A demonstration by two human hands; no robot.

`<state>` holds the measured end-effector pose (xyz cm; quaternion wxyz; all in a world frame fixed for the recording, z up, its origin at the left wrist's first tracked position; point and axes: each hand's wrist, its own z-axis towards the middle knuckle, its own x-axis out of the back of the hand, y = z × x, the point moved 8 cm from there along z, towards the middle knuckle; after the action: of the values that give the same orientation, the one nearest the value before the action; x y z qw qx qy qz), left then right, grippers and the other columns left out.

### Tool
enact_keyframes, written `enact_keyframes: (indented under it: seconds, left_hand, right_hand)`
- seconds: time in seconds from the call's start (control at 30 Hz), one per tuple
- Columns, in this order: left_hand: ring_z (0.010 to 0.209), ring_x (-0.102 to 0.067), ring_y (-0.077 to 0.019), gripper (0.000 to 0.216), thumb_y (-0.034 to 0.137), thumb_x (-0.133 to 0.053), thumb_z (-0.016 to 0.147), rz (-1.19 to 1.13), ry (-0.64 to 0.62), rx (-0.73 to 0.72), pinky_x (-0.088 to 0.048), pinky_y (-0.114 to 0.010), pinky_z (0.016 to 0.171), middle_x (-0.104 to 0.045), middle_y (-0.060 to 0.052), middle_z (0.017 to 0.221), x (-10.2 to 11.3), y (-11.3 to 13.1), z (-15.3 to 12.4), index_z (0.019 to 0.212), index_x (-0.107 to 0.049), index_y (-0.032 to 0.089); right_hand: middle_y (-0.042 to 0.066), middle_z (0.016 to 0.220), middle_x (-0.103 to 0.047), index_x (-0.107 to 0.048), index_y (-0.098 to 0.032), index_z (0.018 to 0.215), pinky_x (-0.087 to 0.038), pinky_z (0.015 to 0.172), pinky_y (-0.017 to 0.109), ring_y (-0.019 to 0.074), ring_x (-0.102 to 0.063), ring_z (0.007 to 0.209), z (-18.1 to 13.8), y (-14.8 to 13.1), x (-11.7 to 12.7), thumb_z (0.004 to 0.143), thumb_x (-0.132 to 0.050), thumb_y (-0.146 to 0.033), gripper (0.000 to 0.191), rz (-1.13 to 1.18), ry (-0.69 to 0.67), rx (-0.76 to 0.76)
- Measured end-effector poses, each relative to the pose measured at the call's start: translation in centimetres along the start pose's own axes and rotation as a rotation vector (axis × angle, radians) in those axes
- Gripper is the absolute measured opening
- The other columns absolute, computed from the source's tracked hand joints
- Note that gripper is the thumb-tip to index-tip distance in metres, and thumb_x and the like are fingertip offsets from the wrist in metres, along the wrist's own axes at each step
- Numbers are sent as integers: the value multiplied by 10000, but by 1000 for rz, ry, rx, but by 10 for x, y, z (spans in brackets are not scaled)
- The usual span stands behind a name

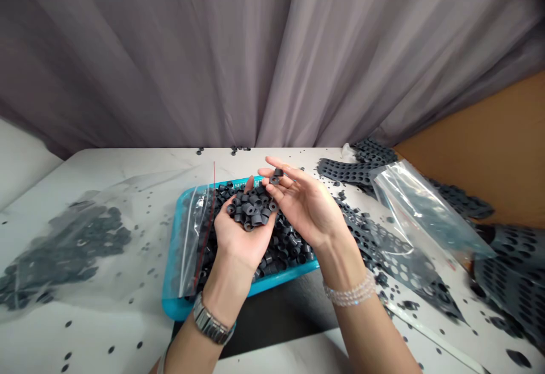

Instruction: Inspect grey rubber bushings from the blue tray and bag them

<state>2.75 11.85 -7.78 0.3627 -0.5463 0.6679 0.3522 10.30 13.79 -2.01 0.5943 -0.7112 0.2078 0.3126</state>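
Note:
My left hand [242, 243] is cupped palm up around a heap of small black rubber rings [251, 210], each a short tube with a hole through it. Beside it, my right hand [309, 204] has its palm turned inward, with a couple of rings [276, 176] at its fingertips. Both hands are over a blue plastic tray [172, 260] filled with many more of these rings. The mouth of a clear zip bag [187, 249] with a red line overlaps the tray's left end; black pieces [76, 249] lie inside the bag.
Perforated black rubber sheets [511, 266] and another clear bag [426, 209] lie at the right. Small black discs [111, 349] are scattered over the white table [140, 328]. A black mat [289, 311] lies in front of the tray. A grey curtain [213, 56] hangs behind.

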Motion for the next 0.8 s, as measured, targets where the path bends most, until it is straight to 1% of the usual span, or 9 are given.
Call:
enact_keyframes:
  seconds: [0.07, 0.13, 0.27, 0.33, 0.47, 0.6, 0.7, 0.8]
  left_hand:
    - [864, -678, -226, 305, 155, -318, 844, -5, 2, -9, -565, -365, 735, -678, -114, 874, 0, 3, 0, 886, -618, 117]
    - [961, -659, -257, 323, 171, -306, 850, -23, 1, -24, -565, -391, 758, -665, -145, 965, -1, 6, -2, 939, -612, 116]
    - [1111, -596, -293, 386, 211, -305, 855, -102, -8, -62, -561, -420, 793, -595, -194, 1172, -4, 11, -5, 1124, -567, 121]
    - [1133, -584, -288, 405, 224, -316, 852, -108, -33, -83, -559, -407, 809, -582, -193, 1206, -7, 13, -7, 1168, -549, 126]
    - [1123, -598, -253, 414, 277, -361, 836, -42, -131, -166, -539, -369, 858, -603, -170, 1199, -17, 20, -11, 1180, -548, 142]
    - [1129, -596, -230, 416, 338, -406, 816, 51, -209, -255, -500, -341, 914, -618, -149, 1200, -23, 29, -16, 1166, -565, 178]
    - [1128, -597, -216, 406, 351, -407, 820, 89, -241, -286, -470, -338, 951, -627, -130, 1200, -25, 34, -19, 1156, -575, 197]
    - [1126, -598, -202, 403, 350, -393, 830, 77, -256, -274, -473, -335, 948, -628, -112, 1205, -26, 35, -18, 1161, -572, 205]
  right_hand:
    - [77, 859, -720, -682, -101, 951, -494, 895, 255, 135, -661, 835, 1, -1, 1, 808, -525, -177, 225, 46, 15, 23]
    - [85, 880, -717, -688, -98, 900, -473, 961, 289, 154, -661, 895, 1, -1, 5, 805, -507, -176, 219, 110, 74, 79]
    - [80, 931, -699, -689, -115, 840, -442, 1018, 284, 156, -642, 993, -3, 5, 22, 771, -531, -138, 174, 249, 320, 252]
    - [69, 946, -688, -684, -126, 858, -432, 1027, 277, 148, -630, 1021, -6, 15, 24, 750, -551, -120, 171, 300, 391, 293]
    - [38, 1026, -672, -672, -166, 918, -404, 1045, 299, 143, -604, 1063, -9, 37, 14, 732, -592, -137, 205, 323, 389, 260]
    - [24, 1096, -666, -655, -193, 972, -405, 1035, 336, 155, -602, 1063, -16, 51, -3, 736, -647, -205, 236, 250, 327, 207]
    - [30, 1114, -670, -630, -203, 1037, -409, 1027, 355, 164, -603, 1056, -20, 59, -14, 733, -674, -218, 307, 183, 283, 162]
    - [33, 1104, -675, -625, -198, 1045, -407, 1029, 356, 161, -605, 1042, -19, 62, -18, 756, -655, -223, 291, 187, 260, 159]
